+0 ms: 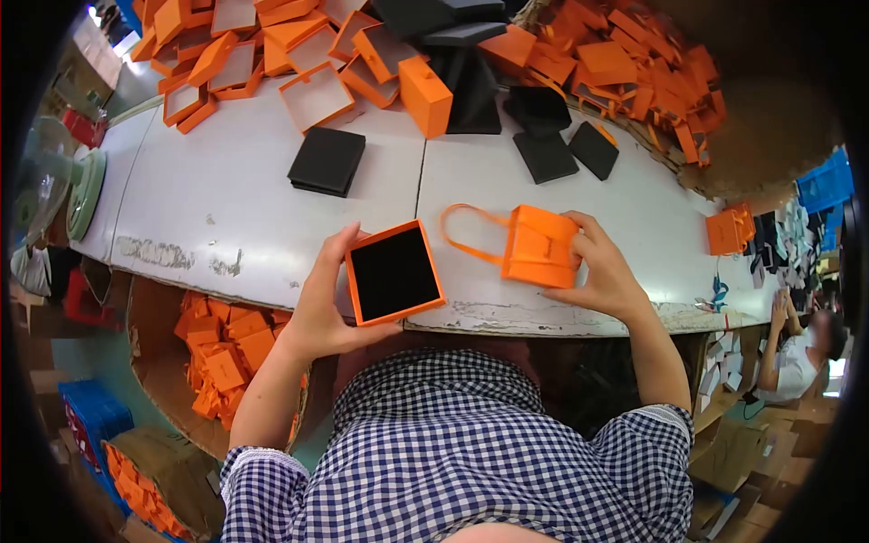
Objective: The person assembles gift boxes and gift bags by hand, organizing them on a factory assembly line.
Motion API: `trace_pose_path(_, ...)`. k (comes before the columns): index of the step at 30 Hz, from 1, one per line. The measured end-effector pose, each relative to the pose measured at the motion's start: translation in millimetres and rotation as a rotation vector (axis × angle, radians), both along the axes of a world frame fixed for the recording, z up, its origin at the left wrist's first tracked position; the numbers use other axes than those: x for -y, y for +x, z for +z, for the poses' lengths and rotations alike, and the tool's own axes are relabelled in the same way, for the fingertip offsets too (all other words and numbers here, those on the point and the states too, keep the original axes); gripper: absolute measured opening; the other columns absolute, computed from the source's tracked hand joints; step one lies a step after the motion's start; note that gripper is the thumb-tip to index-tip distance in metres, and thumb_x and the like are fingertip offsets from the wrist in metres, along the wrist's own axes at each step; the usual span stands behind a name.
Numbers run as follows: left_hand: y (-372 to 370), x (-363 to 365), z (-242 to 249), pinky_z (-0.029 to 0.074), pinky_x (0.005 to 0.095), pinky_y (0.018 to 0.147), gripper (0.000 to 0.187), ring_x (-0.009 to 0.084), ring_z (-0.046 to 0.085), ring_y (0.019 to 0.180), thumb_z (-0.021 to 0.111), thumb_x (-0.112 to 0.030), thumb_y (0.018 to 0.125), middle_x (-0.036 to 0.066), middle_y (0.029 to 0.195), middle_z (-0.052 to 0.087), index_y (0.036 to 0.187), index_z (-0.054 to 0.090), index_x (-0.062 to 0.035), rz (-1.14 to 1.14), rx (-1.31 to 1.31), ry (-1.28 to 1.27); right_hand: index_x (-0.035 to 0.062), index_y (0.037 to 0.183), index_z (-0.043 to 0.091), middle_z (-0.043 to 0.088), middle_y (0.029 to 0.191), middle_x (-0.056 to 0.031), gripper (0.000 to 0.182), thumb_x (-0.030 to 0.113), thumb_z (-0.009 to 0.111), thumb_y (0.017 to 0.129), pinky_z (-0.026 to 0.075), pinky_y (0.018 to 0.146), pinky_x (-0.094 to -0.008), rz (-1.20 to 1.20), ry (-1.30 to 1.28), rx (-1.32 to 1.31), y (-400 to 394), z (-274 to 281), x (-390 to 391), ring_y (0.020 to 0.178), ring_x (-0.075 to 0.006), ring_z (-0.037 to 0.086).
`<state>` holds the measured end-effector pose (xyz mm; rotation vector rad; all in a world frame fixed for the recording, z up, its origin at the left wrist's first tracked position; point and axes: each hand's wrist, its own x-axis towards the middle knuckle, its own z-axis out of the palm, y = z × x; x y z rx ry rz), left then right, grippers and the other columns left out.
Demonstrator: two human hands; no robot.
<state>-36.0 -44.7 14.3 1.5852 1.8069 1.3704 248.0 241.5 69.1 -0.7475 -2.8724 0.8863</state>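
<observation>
My left hand grips an open orange box tray by its left and lower edges. A black pad fills the inside of that tray. To the right, my right hand is closed round the right side of a small orange box with lettering on its front. An orange ribbon loop sticks out from that box to the left, over the white table. The two boxes are held apart near the table's front edge.
A stack of black pads lies on the white table. More black pads rest at the back right. Orange box parts pile up behind. Scissors lie at the right edge. Orange boxes fill a carton below left. Another person is at far right.
</observation>
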Motion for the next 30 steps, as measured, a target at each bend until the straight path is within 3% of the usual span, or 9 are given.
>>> trace_pose_path(9, 17.1, -14.4, 52.1, 0.045, 0.0450, 0.110, 0.121, 0.0396, 0.054, 0.130, 0.097, -0.030, 0.063, 0.021, 0.140, 0.054, 0.158, 0.026, -0.0021, -0.210, -0.123, -0.111, 0.0084, 0.077, 0.050, 0.051, 0.147, -0.0208, 0.056, 0.023, 0.099, 0.056, 0.054, 0.091, -0.0400, 0.340, -0.362, -0.171, -15.8, 19.6, 13.9, 0.114, -0.0311, 0.063)
trace_pose_path(15, 31.8, -13.5, 42.4, 0.041, 0.0453, 0.113, 0.126, 0.0387, 0.051, 0.130, 0.097, -0.032, 0.063, 0.021, 0.143, 0.052, 0.160, 0.022, -0.0021, -0.218, -0.129, -0.075, 0.0061, 0.077, 0.052, 0.052, 0.144, -0.0220, 0.054, 0.024, 0.099, 0.058, 0.055, 0.092, -0.0415, 0.410, -0.241, -0.311, -36.9, 7.7, 54.7, 0.111, -0.0324, 0.065)
trace_pose_path(16, 38.0, -16.1, 36.9, 0.035, 0.0469, 0.118, 0.133, 0.0406, 0.041, 0.140, 0.098, -0.038, 0.062, 0.024, 0.152, 0.042, 0.161, 0.016, -0.0021, -0.273, 0.010, -0.023, 0.0061, 0.077, 0.052, 0.052, 0.144, -0.0220, 0.054, 0.024, 0.099, 0.058, 0.055, 0.092, -0.0415, 0.411, -0.240, -0.312, -42.3, 5.3, 65.0, 0.111, -0.0324, 0.065)
trace_pose_path(20, 51.2, -6.4, 20.0, 0.026, 0.0507, 0.124, 0.141, 0.0437, 0.024, 0.152, 0.098, -0.045, 0.060, 0.029, 0.163, 0.019, 0.162, 0.011, -0.0015, -0.189, 0.049, 0.095, 0.0048, 0.095, 0.056, 0.048, 0.147, -0.0225, 0.060, 0.027, 0.099, 0.061, 0.052, 0.101, -0.0457, 0.454, -0.408, -0.321, -65.6, -23.5, 93.9, 0.124, -0.0373, 0.058)
trace_pose_path(22, 41.1, 19.0, 18.8, 0.027, 0.0517, 0.123, 0.141, 0.0437, 0.025, 0.152, 0.098, -0.044, 0.062, 0.028, 0.164, 0.019, 0.163, 0.008, -0.0022, -0.162, 0.202, -0.281, 0.0046, 0.105, 0.059, 0.047, 0.148, -0.0224, 0.064, 0.028, 0.099, 0.062, 0.051, 0.103, -0.0470, 0.520, -0.384, -0.366, -73.3, -24.5, 93.0, 0.129, -0.0388, 0.055)
trace_pose_path(23, 29.5, 41.1, 35.6, 0.027, 0.0512, 0.123, 0.136, 0.0436, 0.028, 0.150, 0.097, -0.043, 0.063, 0.028, 0.165, 0.020, 0.162, 0.014, -0.0013, -0.100, 0.173, -0.291, 0.0060, 0.118, 0.057, 0.046, 0.149, -0.0219, 0.073, 0.029, 0.099, 0.063, 0.049, 0.106, -0.0476, 0.539, -0.347, -0.354, -77.6, -12.6, 90.9, 0.132, -0.0393, 0.052)
trace_pose_path(25, -3.3, 98.4, 80.6, 0.027, 0.0516, 0.122, 0.138, 0.0448, 0.030, 0.150, 0.097, -0.050, 0.058, 0.029, 0.161, 0.029, 0.160, 0.022, 0.0040, 0.102, -0.114, -0.366, 0.0075, 0.143, 0.049, 0.046, 0.150, -0.0210, 0.093, 0.031, 0.097, 0.067, 0.044, 0.112, -0.0487, 0.467, -0.306, -0.366, -81.6, 3.7, 73.0, 0.137, -0.0392, 0.048)
trace_pose_path(27, -30.8, 131.6, 120.8, 0.027, 0.0522, 0.121, 0.144, 0.0458, 0.030, 0.150, 0.095, -0.060, 0.052, 0.031, 0.162, 0.030, 0.159, 0.024, 0.0064, 0.256, -0.456, -0.466, 0.0062, 0.144, 0.048, 0.046, 0.150, -0.0214, 0.094, 0.032, 0.097, 0.068, 0.042, 0.113, -0.0491, 0.350, -0.229, -0.398, -98.5, -15.9, 37.9, 0.138, -0.0397, 0.046)
trace_pose_path(30, -61.9, 86.4, 105.0, 0.029, 0.0505, 0.121, 0.105, 0.0475, 0.036, 0.147, 0.085, -0.041, 0.078, 0.032, 0.161, 0.030, 0.157, 0.031, 0.0025, 0.310, -0.440, -0.407, 0.0039, 0.141, 0.049, 0.045, 0.149, -0.0237, 0.090, 0.038, 0.093, 0.071, 0.040, 0.113, -0.0507, 0.302, -0.038, -0.501, -155.7, -38.9, 38.0, 0.139, -0.0419, 0.043)
